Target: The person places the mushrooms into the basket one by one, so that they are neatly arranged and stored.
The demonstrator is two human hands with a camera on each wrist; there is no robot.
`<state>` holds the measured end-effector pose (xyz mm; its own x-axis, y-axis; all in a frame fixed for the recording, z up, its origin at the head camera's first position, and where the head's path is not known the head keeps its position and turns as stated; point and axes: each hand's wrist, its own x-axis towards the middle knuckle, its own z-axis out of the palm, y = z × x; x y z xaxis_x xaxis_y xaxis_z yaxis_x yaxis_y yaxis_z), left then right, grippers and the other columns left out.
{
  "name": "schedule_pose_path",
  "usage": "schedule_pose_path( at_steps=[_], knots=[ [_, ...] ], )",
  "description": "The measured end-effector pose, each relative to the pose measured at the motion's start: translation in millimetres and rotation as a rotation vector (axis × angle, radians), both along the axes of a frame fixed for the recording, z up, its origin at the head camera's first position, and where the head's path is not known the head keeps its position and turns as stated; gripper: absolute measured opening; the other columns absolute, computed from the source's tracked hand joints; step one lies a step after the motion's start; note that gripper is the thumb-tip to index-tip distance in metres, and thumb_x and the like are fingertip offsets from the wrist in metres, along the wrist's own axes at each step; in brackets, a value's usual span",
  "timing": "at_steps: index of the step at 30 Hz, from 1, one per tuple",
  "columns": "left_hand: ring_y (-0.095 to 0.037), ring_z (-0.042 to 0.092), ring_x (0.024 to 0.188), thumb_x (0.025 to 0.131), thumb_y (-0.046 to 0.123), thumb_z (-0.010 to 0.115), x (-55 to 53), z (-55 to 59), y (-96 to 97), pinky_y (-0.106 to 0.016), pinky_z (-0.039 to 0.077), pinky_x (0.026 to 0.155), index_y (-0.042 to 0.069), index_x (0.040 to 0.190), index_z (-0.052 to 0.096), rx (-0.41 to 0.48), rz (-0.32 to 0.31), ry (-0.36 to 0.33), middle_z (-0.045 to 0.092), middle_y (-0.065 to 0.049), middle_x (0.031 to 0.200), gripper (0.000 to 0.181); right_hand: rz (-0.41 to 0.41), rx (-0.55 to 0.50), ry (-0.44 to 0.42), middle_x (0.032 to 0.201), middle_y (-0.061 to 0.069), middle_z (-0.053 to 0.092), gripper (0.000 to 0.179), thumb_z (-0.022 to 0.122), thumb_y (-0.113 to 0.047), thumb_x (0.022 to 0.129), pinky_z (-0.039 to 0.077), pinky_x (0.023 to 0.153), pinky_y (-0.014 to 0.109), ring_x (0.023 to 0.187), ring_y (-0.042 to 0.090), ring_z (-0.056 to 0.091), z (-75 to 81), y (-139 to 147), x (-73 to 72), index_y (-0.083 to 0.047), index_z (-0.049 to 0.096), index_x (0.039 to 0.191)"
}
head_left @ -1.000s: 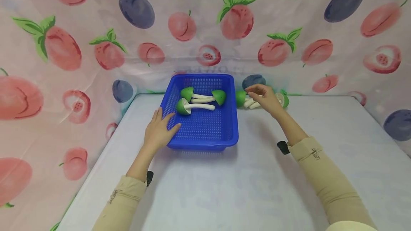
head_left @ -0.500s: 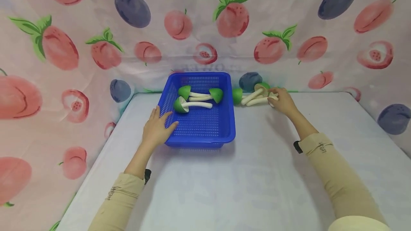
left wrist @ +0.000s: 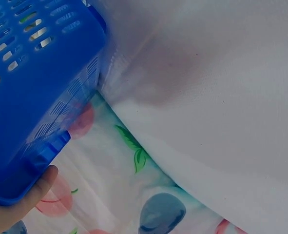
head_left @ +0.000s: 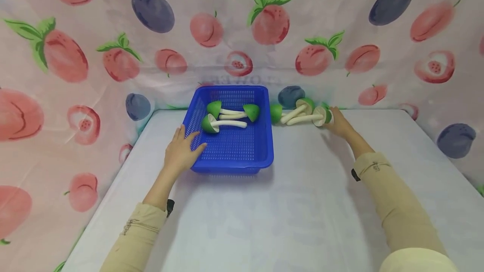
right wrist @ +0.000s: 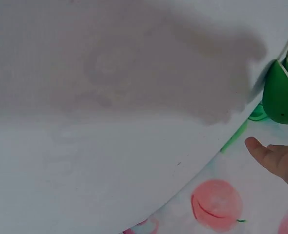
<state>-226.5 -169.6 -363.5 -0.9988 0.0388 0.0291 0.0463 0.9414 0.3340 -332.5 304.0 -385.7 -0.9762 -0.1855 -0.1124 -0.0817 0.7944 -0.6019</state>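
Observation:
In the head view, my left hand [head_left: 178, 151] rests on the left rim of a blue plastic basket [head_left: 266, 146], its fingers spread. The left wrist view shows one finger [left wrist: 46, 181] along the basket's rim [left wrist: 17, 195]. Three toy mushrooms with green caps and white stems lie inside, one [head_left: 227, 124] in front of the others. Right of the basket is a small pile of similar mushrooms. My right hand [head_left: 340, 124] is at the cap of the rightmost mushroom [head_left: 319, 116], which partly hides its fingers. In the right wrist view, extended fingers [right wrist: 265, 155] are just below that green cap [right wrist: 281, 95].
A white-covered table [head_left: 227, 217] carries the basket and mushrooms near its back edge. Behind and to the left hangs a fruit-print cloth [head_left: 211, 66], close behind the mushroom pile.
My right hand has moved right, from above the pile to its right end, uncovering the mushrooms. The rightmost mushroom is now in plain sight. My left hand stays at the basket rim.

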Motion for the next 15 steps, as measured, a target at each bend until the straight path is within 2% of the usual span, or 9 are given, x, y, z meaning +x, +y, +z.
schedule_pose_path(
  at_steps=[3, 5, 10, 12, 15],
  knots=[
    [-0.043, 0.007, 0.144, 0.094, 0.047, 0.046, 0.1, -1.3, -1.2, -0.064, 0.022, 0.109, 0.009, 0.141, 0.042, 0.008, -0.002, 0.014, 0.010, -0.028, 0.155, 0.061, -0.010, 0.017, -0.013, 0.148, 0.040, -0.001, 0.074, 0.046, -0.014, 0.097, 0.008, 0.112, 0.062, 0.137, 0.055, 0.003, -2.4, -2.3, -0.7, 0.014, -0.004, 0.144],
    [-0.043, 0.008, 0.144, 0.094, 0.047, 0.046, -1.1, -1.8, 0.5, -0.063, 0.022, 0.109, 0.009, 0.141, 0.043, 0.010, -0.008, 0.022, 0.011, -0.028, 0.155, 0.061, -0.042, 0.047, 0.007, 0.146, 0.042, 0.006, 0.072, 0.045, -0.015, 0.097, 0.015, 0.111, 0.063, 0.134, 0.058, 0.012, -2.9, -2.5, -0.3, 0.013, -0.001, 0.145],
    [-0.043, 0.006, 0.144, 0.094, 0.048, 0.047, -0.8, -2.7, 2.4, -0.063, 0.021, 0.110, 0.010, 0.142, 0.042, 0.012, 0.001, 0.007, 0.010, -0.028, 0.155, 0.062, -0.133, 0.098, 0.085, 0.135, 0.047, 0.021, 0.057, 0.042, -0.022, 0.099, 0.031, 0.099, 0.068, 0.121, 0.064, 0.027, -5.2, -3.4, -1.5, 0.011, 0.023, 0.141],
    [-0.043, 0.006, 0.144, 0.094, 0.048, 0.047, 0.1, -2.6, 1.8, -0.063, 0.022, 0.110, 0.010, 0.142, 0.042, 0.011, 0.007, 0.007, 0.011, -0.027, 0.155, 0.062, -0.149, 0.092, 0.096, 0.130, 0.045, 0.030, 0.053, 0.043, -0.026, 0.099, 0.035, 0.095, 0.066, 0.116, 0.061, 0.035, -5.3, -4.2, -2.4, 0.012, 0.031, 0.134],
    [-0.043, 0.007, 0.144, 0.093, 0.047, 0.048, 0.3, -1.9, 0.9, -0.063, 0.022, 0.110, 0.009, 0.141, 0.043, 0.015, 0.008, 0.022, 0.011, -0.028, 0.155, 0.061, -0.141, 0.094, 0.092, 0.115, 0.038, 0.044, 0.049, 0.048, -0.031, 0.098, 0.043, 0.082, 0.055, 0.098, 0.048, 0.047, -2.4, -3.0, -3.8, 0.012, 0.038, 0.118]
  ],
)
